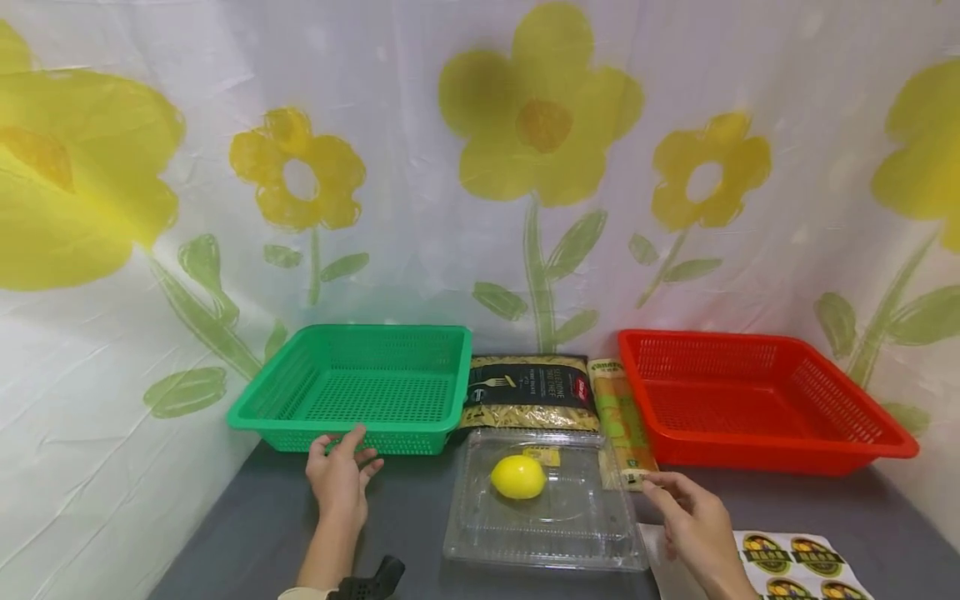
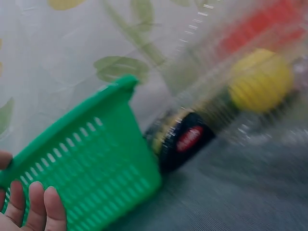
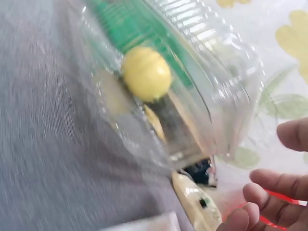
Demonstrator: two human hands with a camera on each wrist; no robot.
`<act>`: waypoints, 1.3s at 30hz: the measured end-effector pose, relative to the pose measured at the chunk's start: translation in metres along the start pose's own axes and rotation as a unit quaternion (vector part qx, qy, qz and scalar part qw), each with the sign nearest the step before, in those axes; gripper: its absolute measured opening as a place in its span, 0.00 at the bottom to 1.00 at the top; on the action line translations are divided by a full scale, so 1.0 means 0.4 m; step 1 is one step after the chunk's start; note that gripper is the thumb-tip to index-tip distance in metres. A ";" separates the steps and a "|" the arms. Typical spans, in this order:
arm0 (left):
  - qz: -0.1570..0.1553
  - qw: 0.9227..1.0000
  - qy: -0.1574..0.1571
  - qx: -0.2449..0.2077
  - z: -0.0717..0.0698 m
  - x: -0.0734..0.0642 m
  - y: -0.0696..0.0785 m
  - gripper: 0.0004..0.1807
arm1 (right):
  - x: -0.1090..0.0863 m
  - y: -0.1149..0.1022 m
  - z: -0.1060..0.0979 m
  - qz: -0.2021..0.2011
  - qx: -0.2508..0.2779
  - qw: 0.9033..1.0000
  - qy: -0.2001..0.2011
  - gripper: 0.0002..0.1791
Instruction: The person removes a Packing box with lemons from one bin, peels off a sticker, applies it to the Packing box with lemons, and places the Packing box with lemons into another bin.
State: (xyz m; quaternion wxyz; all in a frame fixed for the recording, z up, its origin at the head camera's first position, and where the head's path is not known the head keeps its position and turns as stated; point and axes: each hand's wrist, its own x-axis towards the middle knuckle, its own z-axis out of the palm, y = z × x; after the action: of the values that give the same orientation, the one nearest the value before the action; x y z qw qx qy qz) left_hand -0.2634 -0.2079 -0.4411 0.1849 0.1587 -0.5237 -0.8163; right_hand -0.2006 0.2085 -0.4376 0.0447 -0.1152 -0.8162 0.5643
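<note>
A clear box (image 1: 547, 543) blocks the middle — open tabletop (image 1: 408, 512) to its left reaches the green basket (image 1: 416, 442).

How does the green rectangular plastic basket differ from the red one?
The green plastic basket stands left of the black-and-gold pasta bag; the red plastic basket, right of it. The red basket looks wider than the green basket. Both are rectangular with slotted sides.

The head view looks forward and down over the table (image 1: 408, 533), farthest back, as far as the flowered backdrop (image 1: 405, 167); the left wrist view, tilted, sits close to the green basket (image 2: 96, 154) and faces rightward; the right wrist view, also tilted, faces leftward near the clear container (image 3: 216, 110); both share the lemon (image 3: 147, 74) and green basket
</note>
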 end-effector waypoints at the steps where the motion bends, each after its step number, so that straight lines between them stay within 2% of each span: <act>1: 0.001 1.000 -0.006 0.013 -0.005 -0.006 -0.006 0.21 | 0.001 0.004 -0.005 0.000 -0.013 1.000 -0.001 0.22; 5: 0.009 0.997 -0.034 0.067 -0.007 -0.025 -0.034 0.24 | 0.009 0.018 -0.030 -0.018 -0.087 0.996 -0.004 0.21; 10: -0.003 0.988 -0.087 0.129 0.014 -0.049 -0.063 0.26 | 0.020 0.035 -0.061 -0.057 -0.178 0.982 -0.002 0.21; 14: -0.008 0.978 -0.136 0.157 0.031 -0.076 -0.072 0.26 | 0.023 0.047 -0.075 -0.056 -0.202 0.978 -0.004 0.21; 19: -0.012 0.962 -0.209 0.175 0.049 -0.117 -0.079 0.29 | 0.026 0.076 -0.097 -0.034 -0.204 0.978 -0.004 0.22; 24: -0.035 0.950 -0.253 0.181 0.057 -0.152 -0.099 0.30 | 0.030 0.104 -0.138 -0.017 -0.218 0.976 0.006 0.25; 27: -0.045 0.948 -0.263 0.171 0.056 -0.166 -0.110 0.30 | 0.030 0.117 -0.166 -0.010 -0.227 0.974 0.014 0.27; 30: -0.054 0.948 -0.276 0.151 0.053 -0.172 -0.115 0.33 | 0.035 0.130 -0.181 -0.012 -0.246 0.969 -0.002 0.31; 35: -0.080 0.946 -0.293 0.110 0.045 -0.181 -0.110 0.36 | 0.048 0.146 -0.171 -0.043 -0.298 0.952 -0.045 0.34; 39: -0.097 0.944 -0.303 0.084 0.042 -0.188 -0.110 0.36 | 0.054 0.148 -0.169 -0.050 -0.331 0.941 -0.043 0.33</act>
State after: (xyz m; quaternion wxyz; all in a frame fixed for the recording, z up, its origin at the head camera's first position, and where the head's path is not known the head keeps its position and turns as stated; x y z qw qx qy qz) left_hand -0.2107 -0.1425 -0.4699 -0.0762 -0.0313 -0.6037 -0.7929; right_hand -0.1998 0.2951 -0.4699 -0.0033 -0.0581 -0.9628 0.2638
